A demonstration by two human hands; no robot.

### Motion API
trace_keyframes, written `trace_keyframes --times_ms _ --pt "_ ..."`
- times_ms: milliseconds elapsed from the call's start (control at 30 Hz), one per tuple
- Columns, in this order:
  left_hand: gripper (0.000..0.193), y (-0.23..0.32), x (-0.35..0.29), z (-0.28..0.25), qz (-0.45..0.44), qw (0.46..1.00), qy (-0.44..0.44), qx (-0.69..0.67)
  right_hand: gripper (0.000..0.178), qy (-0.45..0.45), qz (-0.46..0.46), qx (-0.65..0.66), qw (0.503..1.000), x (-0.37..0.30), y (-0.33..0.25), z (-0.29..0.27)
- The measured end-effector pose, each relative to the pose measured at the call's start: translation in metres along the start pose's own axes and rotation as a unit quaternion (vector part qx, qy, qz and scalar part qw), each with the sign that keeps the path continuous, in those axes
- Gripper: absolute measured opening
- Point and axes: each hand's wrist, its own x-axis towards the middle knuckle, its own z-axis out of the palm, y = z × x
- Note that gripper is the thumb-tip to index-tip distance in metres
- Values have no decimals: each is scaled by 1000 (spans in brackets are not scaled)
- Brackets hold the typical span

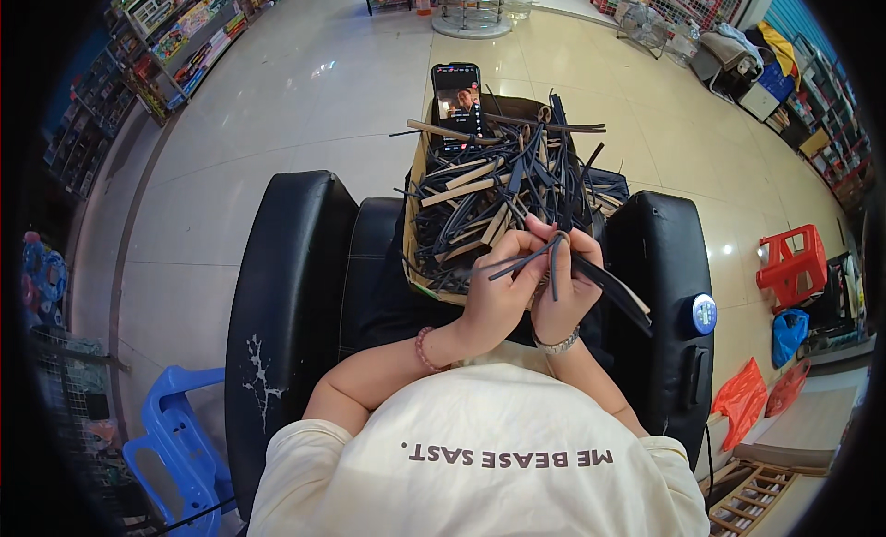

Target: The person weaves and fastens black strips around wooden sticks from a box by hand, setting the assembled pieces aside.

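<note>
Over the near right side of a cardboard box (417, 168), my two hands meet with fingertips close together. My left hand (503, 292) is closed, pinching thin dark cords that stick out to its left. My right hand (565, 302) is closed round a dark strap (614, 286), whose wide end with a tan edge slants out to the right. A narrow loop of the same dark strip curves between the hands. Heaped in the box is a tangle of black-and-tan straps (475, 182) with thin ends. Part of the held strap is hidden by my fingers.
A phone (459, 99) with a lit screen leans at the box's far left. Black armrests (286, 306) flank me, with a round blue-and-white device (703, 314) on the right one. A blue plastic stool (180, 435), a red stool (794, 269) and stocked shelves (185, 39) stand around.
</note>
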Motion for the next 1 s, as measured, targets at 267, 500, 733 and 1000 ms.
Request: trace_keyframes --times_ms 267,500,733,1000 --pt "16 11 -1 -17 -176 950 -120 -227 15 -83 -98 -180 975 -3 -4 -16" --pt "14 11 4 -29 160 962 -29 219 14 -29 188 86 978 9 -16 -12" --pt "21 23 10 -54 287 902 -96 308 13 -92 335 147 926 15 -26 -22" --pt "12 22 11 -61 218 954 -120 165 17 -151 440 178 867 13 -24 -26"
